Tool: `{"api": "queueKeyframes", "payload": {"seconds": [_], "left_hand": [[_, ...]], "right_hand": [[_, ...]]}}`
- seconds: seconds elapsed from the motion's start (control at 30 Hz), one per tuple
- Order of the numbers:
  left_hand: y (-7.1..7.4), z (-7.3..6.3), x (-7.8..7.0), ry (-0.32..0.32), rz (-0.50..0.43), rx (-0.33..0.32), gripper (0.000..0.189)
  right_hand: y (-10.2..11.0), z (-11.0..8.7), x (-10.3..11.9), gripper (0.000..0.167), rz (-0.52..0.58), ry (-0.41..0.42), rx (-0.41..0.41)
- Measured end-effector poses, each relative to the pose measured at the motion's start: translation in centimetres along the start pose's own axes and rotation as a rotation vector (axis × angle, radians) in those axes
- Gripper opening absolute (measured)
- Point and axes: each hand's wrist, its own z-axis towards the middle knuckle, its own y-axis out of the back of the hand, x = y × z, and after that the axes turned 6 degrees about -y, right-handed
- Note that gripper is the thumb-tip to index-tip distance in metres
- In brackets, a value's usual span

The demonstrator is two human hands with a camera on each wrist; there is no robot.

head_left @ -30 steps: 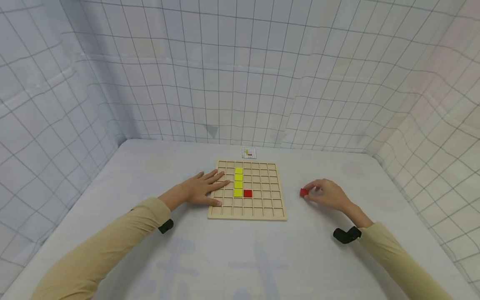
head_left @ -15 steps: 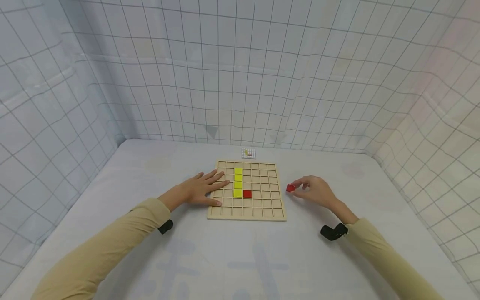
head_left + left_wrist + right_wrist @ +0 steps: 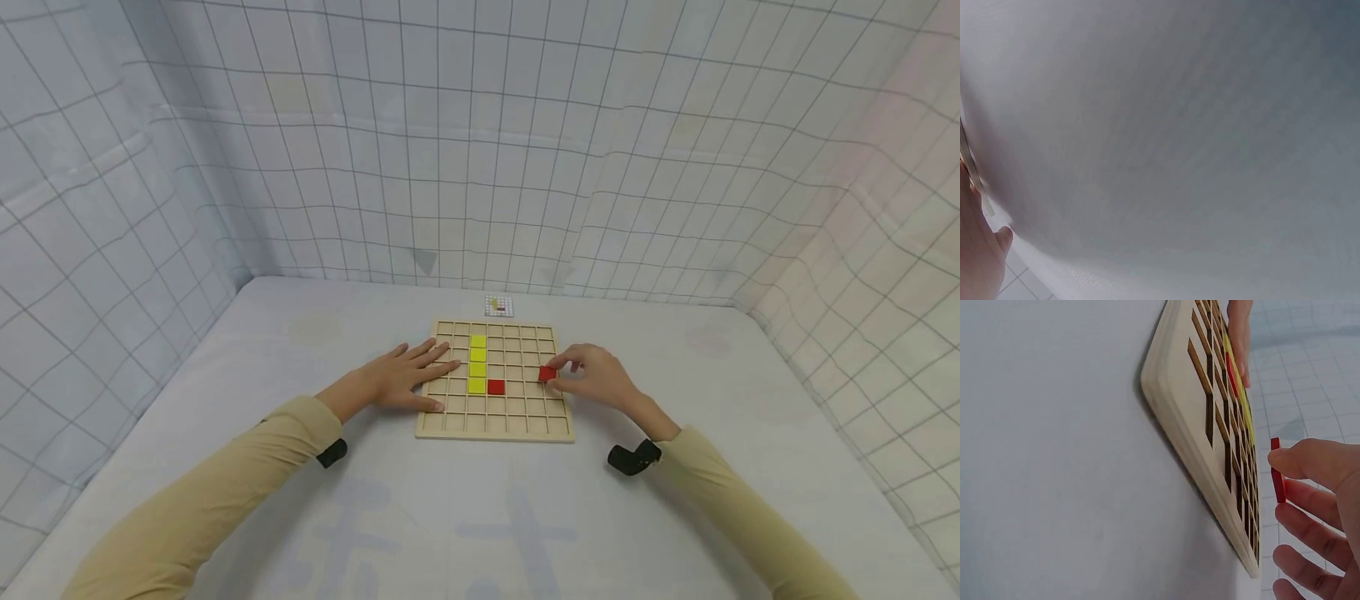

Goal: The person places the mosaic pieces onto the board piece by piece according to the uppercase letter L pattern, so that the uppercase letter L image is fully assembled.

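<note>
A wooden grid board [image 3: 495,436] lies flat on the table. Four-sided yellow tiles [image 3: 477,356] fill a column of its cells, and one red tile [image 3: 496,387] sits right of the lowest yellow one. My left hand [image 3: 401,379] rests spread on the board's left side, fingers straight. Over the board's right edge, my right hand [image 3: 598,379] pinches a second red tile [image 3: 547,374] between thumb and fingers. In the right wrist view that held red tile [image 3: 1277,470] stands apart from the board, thumb on one face. The left wrist view catches only part of the left hand [image 3: 982,250].
A small card [image 3: 498,306] printed with a coloured grid lies just behind the board. White cloth covers the table [image 3: 450,517], and grid-patterned cloth walls [image 3: 480,167] enclose it at the back and both sides.
My right hand has moved left with the pinched red tile, from the bare table to over the board's right edge. The left hand has stayed in place.
</note>
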Motion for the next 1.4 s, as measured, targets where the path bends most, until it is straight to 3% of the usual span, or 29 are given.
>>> {"api": "queueKeyframes", "payload": {"seconds": [0.37,0.87,1.27,1.4], "left_hand": [[-0.2,0.0,-0.1,0.003,0.010,0.001,0.079],[-0.4,0.0,-0.3,0.014,0.001,0.003,0.080],[0.2,-0.1,-0.2,-0.007,0.009,0.021,0.081],[0.9,-0.7,0.0,-0.009,0.042,0.029,0.082]], "right_hand": [[-1.6,1.1,2.3,0.028,0.044,0.009,0.091],[-2.5,1.4,2.8,0.023,0.050,0.052,0.143],[-2.2,1.4,2.8,0.026,0.016,0.073,0.140],[-0.7,0.9,2.2,0.041,-0.065,0.081,0.066]]}}
